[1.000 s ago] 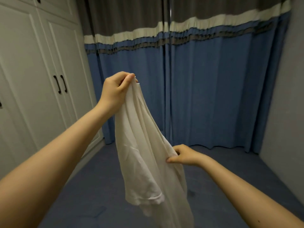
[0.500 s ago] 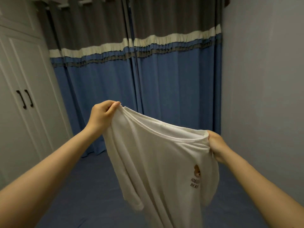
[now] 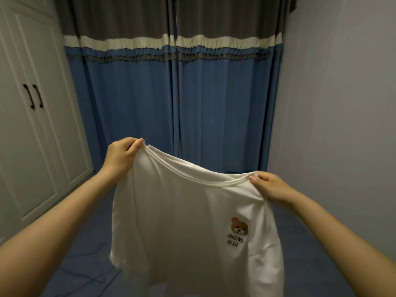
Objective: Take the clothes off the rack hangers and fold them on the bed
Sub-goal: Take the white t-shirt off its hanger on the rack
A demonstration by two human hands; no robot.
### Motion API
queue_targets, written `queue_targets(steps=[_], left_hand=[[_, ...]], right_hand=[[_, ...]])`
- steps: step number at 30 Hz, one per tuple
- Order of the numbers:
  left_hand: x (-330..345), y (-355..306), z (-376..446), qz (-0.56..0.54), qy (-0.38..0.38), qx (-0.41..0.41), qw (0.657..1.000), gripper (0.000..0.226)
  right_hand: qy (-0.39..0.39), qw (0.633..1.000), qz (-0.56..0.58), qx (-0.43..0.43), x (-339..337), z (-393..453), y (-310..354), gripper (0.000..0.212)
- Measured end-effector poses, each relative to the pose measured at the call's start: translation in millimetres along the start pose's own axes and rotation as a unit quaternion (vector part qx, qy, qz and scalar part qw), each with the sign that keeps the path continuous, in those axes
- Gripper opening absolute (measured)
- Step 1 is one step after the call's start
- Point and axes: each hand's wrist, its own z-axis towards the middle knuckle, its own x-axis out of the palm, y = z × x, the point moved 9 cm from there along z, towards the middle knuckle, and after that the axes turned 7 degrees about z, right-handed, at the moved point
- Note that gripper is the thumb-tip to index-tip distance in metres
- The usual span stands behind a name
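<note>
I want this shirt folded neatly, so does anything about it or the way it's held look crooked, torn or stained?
No tear or stain shows on the white shirt. It does hang askew: the left hand grips one shoulder higher than the right hand grips the other, so the neckline slopes. Wrinkles run down the left side.

A second ago the shirt [image 3: 188, 221] hangs bunched from the left hand [image 3: 123, 156] alone, the right hand [image 3: 271, 187] pinching lower down. Now the right hand grips the far shoulder, the shirt is spread wide, and the bear print [image 3: 239, 227] shows.
</note>
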Motion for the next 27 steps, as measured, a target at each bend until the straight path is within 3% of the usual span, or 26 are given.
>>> queue_targets(steps=[6,9,13,16,20,24,27], left_hand=[[-16.3,-3.1,-19.6,0.038,0.009,-0.026,0.999,0.036],[-11.1,-14.7,-31.0,-0.008,0.002,-0.051,0.999,0.04],[8.1,-11.0,-48.3,-0.034,0.005,-0.119,0.992,0.046],[24.6,-1.9,-62.7,-0.045,0.024,-0.182,0.982,0.05],[54.1,13.9,-86.0,-0.035,0.122,-0.287,0.949,0.04],[67.4,29.0,-109.2,-0.051,0.155,-0.351,0.922,0.04],[84.8,29.6,-113.4,-0.062,0.186,-0.351,0.916,0.033]], right_hand=[[-0.052,0.996,0.067,-0.002,-20.1,-8.6,7.7,0.022],[-0.077,0.989,0.129,-0.012,-30.4,-9.8,13.0,0.02],[-0.075,0.993,0.087,-0.02,-43.5,-12.6,8.1,0.017],[-0.053,0.998,0.027,-0.025,-56.6,-13.6,1.5,0.019],[-0.009,1.0,-0.01,-0.02,-68.1,-11.2,-13.0,0.027],[0.036,0.999,0.001,0.017,-69.8,-6.2,-29.6,0.015],[0.073,0.996,-0.004,0.043,-68.3,3.8,-43.9,0.017]])
